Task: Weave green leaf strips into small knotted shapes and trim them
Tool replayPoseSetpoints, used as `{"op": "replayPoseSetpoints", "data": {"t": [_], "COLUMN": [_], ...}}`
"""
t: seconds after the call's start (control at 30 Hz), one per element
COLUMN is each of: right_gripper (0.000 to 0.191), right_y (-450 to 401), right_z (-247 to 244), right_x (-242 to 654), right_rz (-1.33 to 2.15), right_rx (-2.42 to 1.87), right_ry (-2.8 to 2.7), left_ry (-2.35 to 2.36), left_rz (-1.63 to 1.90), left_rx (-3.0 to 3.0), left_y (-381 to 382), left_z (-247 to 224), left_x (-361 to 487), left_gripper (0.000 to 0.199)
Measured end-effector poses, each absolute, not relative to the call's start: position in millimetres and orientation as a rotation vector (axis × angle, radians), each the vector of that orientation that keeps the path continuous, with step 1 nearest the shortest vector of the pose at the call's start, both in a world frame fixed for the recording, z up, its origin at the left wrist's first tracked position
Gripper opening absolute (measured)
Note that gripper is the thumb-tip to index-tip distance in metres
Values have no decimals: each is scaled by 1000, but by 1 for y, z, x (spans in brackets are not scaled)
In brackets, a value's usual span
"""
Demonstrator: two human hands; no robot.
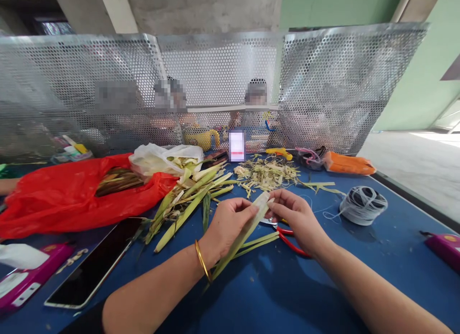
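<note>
A long pale green corn husk strip (247,233) runs slantwise between my hands above the blue table. My left hand (230,224), with a gold bangle at the wrist, pinches it near its whitish upper end. Thumb and fingers of my right hand (291,212) close on the edge of that same end. Partly hidden below my right hand lie red-handled scissors (293,245). Narrow green strips (260,241) rest on the table beside them. To the left of my left hand is a heap of husks (190,195); shredded husk scraps (271,171) are piled beyond my hands.
A ball of grey twine (363,205) sits at the right, an orange packet (348,163) behind it. At the left are a red plastic bag (64,195), a dark phone (95,267) and a purple tissue pack (32,276). A perforated metal screen (219,70) stands along the back, people behind it.
</note>
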State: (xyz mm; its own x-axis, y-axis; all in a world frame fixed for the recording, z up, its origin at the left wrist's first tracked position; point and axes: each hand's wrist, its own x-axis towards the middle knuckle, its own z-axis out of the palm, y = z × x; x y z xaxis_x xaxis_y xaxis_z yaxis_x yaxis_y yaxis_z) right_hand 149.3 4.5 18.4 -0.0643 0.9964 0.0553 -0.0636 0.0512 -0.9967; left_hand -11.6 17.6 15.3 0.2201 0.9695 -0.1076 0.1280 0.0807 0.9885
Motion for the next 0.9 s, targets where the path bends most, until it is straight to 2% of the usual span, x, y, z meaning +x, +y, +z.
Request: {"op": "replayPoseSetpoints", "data": {"t": [0.2,0.43,0.57,0.77,0.9], "right_gripper": [29,30,31,27,21], "right_y": [6,6,4,2,1], "right_z": [14,14,15,12,12], "right_x": [149,148,148,148,148], "right_rz": [1178,1175,1159,1101,938], "right_rx": [-1122,-1131,-1160,-1189,-1183], "right_ry": [-1235,-1316,-1368,-1364,-1458], "left_ry": [1102,1057,1050,1047,1045], "left_rz": [879,825,846,871,866], "left_rx": [1318,1260,1241,1175,1115], "left_y": [18,18,18,19,19], "left_z": [13,11,11,12,14], "left_x": [-12,-12,-11,-10,-10], "left_gripper": [20,31,28,24,23]}}
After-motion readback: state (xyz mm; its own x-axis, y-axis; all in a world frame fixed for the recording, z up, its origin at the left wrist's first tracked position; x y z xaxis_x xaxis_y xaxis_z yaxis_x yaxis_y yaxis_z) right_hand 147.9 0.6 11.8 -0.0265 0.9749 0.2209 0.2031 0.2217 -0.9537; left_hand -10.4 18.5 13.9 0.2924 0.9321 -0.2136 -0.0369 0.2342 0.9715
